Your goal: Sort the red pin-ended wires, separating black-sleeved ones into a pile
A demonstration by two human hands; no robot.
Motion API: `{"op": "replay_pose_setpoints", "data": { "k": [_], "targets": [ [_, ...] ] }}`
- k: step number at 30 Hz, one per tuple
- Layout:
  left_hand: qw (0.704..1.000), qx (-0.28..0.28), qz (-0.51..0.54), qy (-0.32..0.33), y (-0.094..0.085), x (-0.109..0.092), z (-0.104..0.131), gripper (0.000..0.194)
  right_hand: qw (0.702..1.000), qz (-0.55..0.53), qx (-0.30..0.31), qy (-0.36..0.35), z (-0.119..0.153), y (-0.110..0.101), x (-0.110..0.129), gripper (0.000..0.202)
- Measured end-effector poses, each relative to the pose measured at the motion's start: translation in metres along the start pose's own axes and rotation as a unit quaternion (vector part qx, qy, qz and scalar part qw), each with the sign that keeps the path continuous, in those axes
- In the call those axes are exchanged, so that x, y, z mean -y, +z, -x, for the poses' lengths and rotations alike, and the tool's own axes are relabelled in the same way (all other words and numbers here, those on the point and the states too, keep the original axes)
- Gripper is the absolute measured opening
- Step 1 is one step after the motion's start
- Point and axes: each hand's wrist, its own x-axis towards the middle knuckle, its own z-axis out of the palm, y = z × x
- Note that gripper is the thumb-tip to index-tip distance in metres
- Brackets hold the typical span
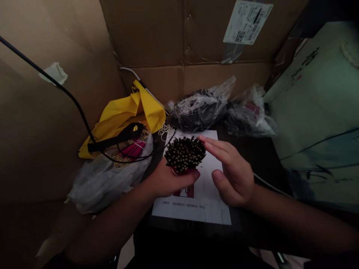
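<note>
Gold-ringed tips crown a dense dark bundle (pixel 185 155), its base circled by the left hand (pixel 164 181) — thumb across the near side, a grip below the tips that apparently leaves them exposed. Right hand (pixel 235 173), loosely cupped and holding nothing, sets its fingertips at the bundle's right rim, seemingly to steady stray ends; contact is hard to tell. Below, a printed sheet (pixel 215 215) lies toward the near edge of the surface (pixel 265 164). Along the left edge rests a clear plastic bag (pixel 103 183) beside a yellow bag (pixel 120 110); plastic-wrapped packs (pixel 199 108) line the far edge — against cardboard (pixel 210 30).
</note>
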Motion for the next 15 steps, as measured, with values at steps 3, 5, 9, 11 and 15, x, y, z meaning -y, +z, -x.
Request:
{"op": "replay_pose_setpoints", "data": {
  "k": [3, 5, 9, 11, 15],
  "targets": [
    [0.997, 0.038, 0.024, -0.056, 0.0024, -0.002, 0.0005, 0.014, 1.0, 0.005, -0.003, 0.003, 0.0015, 0.0006, -0.002, 0.066],
    [0.997, 0.037, 0.031, -0.06, 0.0036, -0.0029, 0.0005, 0.016, 1.0, 0.001, -0.005, 0.008, 0.0032, 0.0015, -0.0037, 0.066],
    [0.999, 0.023, 0.017, -0.046, 0.005, -0.0054, 0.0002, 0.014, 1.0, -0.006, -0.012, 0.015, 0.0051, 0.0025, -0.0058, 0.065],
    [0.999, 0.02, 0.011, -0.04, 0.0057, -0.007, 0.0003, 0.014, 1.0, -0.006, -0.014, 0.019, 0.0053, 0.0028, -0.0061, 0.064],
    [1.0, 0.013, -0.008, -0.014, 0.0074, -0.0082, 0.0008, 0.012, 0.999, -0.011, -0.021, 0.027, 0.006, 0.0041, -0.007, 0.062]
  ]
}}
